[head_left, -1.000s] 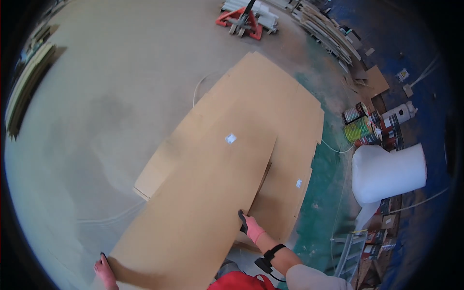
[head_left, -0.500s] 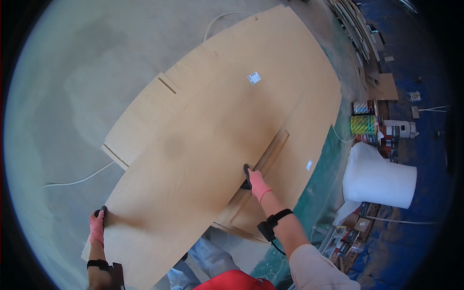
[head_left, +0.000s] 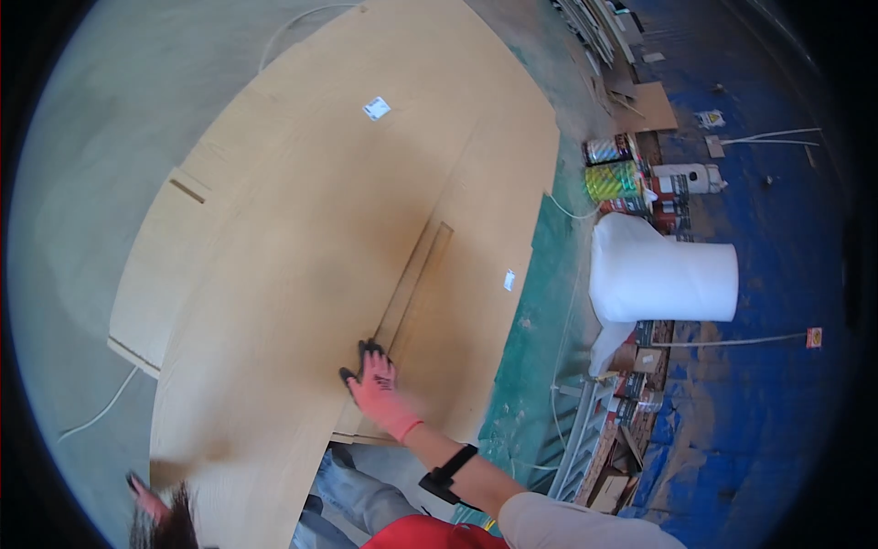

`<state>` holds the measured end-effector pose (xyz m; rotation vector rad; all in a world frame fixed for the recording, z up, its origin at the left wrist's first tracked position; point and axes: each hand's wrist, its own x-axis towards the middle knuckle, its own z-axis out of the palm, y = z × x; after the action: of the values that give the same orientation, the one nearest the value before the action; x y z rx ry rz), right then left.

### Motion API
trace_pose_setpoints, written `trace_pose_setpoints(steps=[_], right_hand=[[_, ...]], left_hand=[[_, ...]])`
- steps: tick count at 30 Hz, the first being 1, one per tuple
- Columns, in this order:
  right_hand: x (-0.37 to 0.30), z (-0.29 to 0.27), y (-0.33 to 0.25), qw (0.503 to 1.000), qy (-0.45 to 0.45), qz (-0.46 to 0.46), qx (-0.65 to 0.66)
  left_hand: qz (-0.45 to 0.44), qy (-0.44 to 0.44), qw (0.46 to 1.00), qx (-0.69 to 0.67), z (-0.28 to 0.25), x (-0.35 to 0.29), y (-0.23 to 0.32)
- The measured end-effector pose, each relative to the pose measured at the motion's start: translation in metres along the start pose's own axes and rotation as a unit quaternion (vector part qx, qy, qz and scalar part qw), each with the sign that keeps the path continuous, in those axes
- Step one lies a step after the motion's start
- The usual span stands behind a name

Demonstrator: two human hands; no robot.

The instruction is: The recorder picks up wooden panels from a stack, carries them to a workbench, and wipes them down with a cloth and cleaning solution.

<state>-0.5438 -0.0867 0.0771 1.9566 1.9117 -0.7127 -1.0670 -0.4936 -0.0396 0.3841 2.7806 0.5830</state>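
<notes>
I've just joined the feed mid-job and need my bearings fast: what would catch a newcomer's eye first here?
Large tan board sheets fill the middle, stacked and overlapping on the grey floor. The right hand, in a pink and black glove, presses flat on the top sheet's right edge, while the left hand grips its lower left corner. To the right, a big white roll lies against blue sheeting beside some cans.

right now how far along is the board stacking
Done: several boards already lie stacked on the floor. In hand: the top board sits skewed, right hand flat on its edge, left hand at its near corner. Left: squaring it with the stack, by the look of it.
</notes>
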Motion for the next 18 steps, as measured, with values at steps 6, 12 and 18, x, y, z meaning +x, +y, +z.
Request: trace_pose_setpoints(steps=[6,12,18], right_hand=[[-0.002,0.018,0.002,0.987,-0.057,-0.044,-0.141],[0.001,0.039,0.001,0.983,-0.049,-0.052,-0.170],[0.006,0.042,0.006,0.972,-0.036,-0.047,-0.226]], left_hand=[[-0.135,-0.123,0.978,-0.100,0.087,-0.090,-0.040],[-0.313,-0.175,0.905,-0.228,0.140,-0.205,-0.069],[-0.429,-0.192,0.812,-0.346,0.146,-0.264,-0.076]])
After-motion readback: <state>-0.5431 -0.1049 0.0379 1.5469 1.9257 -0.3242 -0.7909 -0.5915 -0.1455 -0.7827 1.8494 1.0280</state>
